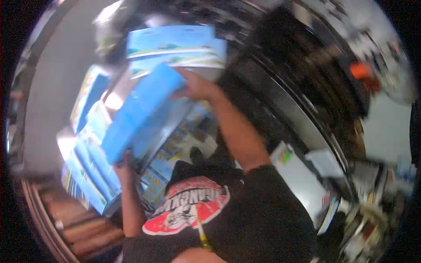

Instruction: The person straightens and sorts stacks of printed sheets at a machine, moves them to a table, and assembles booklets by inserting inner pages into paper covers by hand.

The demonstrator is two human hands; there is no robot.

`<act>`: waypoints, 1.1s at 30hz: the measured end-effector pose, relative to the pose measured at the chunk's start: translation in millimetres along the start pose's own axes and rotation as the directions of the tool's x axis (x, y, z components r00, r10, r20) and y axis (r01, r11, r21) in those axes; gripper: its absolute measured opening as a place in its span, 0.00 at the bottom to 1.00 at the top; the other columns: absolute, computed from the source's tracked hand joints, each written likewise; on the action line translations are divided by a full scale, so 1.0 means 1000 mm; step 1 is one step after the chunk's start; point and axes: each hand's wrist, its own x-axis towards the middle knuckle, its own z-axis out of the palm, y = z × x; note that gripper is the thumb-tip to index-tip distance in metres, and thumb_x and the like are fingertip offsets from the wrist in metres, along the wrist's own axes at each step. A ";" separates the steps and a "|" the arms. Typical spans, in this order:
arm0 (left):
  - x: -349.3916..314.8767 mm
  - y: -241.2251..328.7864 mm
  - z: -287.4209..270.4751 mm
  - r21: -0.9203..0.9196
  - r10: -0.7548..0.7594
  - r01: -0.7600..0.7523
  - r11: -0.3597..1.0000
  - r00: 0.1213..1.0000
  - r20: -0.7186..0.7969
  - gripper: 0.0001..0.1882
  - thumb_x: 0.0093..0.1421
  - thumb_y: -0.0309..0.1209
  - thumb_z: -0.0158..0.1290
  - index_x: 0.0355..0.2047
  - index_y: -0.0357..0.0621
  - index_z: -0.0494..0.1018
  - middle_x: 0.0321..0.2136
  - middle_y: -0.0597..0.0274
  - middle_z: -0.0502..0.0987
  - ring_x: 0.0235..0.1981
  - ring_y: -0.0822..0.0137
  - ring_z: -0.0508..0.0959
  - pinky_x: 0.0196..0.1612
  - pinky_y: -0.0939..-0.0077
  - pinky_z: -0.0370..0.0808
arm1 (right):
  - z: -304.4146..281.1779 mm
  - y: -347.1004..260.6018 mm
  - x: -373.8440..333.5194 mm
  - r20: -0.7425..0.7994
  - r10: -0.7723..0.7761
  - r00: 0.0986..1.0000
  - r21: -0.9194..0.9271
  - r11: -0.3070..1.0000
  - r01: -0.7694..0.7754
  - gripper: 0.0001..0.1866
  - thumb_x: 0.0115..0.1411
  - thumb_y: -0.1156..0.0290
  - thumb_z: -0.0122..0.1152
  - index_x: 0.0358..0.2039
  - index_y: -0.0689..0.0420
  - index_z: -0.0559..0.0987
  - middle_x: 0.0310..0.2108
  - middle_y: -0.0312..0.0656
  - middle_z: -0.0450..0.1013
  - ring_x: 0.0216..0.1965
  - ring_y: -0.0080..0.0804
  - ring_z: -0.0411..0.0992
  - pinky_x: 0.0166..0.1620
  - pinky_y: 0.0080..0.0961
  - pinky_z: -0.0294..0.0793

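Note:
A long blue box (142,109) is held up in front of me, tilted so that its far end points to the upper right. My right hand (196,86) is closed on the far right end of it. At the near left end, my left hand (125,164) grips the box from below, its fingers partly hidden. Beyond the box lie pale blue printed cartons (173,39), stacked in layers. More blue and white cartons (90,160) lean in a row to the left. The picture is smeared by motion.
Small printed packs (164,162) sit below the box, close to my body. On the right are a white panel (300,184) and a dark rack (307,65). Brown wooden slats (83,219) are at the lower left, and an orange object (359,70) is at the far right.

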 end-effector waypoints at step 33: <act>-0.482 -0.147 0.421 0.533 -0.624 -0.500 0.683 -0.020 0.781 0.39 0.51 0.61 0.59 0.50 0.38 0.74 0.44 0.48 0.79 0.45 0.53 0.79 0.49 0.61 0.74 | 0.013 -0.077 -0.877 -0.480 0.786 -0.390 0.825 0.255 -0.504 0.36 0.50 0.57 0.72 0.56 0.62 0.70 0.48 0.46 0.74 0.46 0.36 0.72 0.50 0.31 0.71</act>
